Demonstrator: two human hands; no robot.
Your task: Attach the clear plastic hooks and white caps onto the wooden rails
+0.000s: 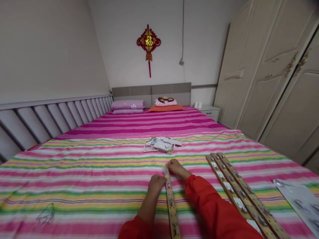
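A narrow wooden strip [170,202] with holes and small metal pieces along it lies lengthwise on the striped sheet in front of me. My left hand [156,183] is closed, its fingertips pinching the strip's left edge near the far end. At that far end my right hand [175,167] is also closed, fingers bent down over the tip. A small pale bit shows by the right fingertips, too blurred to name. To the right, several similar wooden strips [239,189] lie side by side, the leftmost carrying white tags and metal pieces.
A pile of flat plastic packets and cards [163,144] lies beyond my hands. A clear packet with metal pieces [299,202] is at the right edge, and a tangle of thin wire [46,214] at the left. Folded bedding [128,105] sits by the headboard [171,93]; wardrobes [271,73] stand right.
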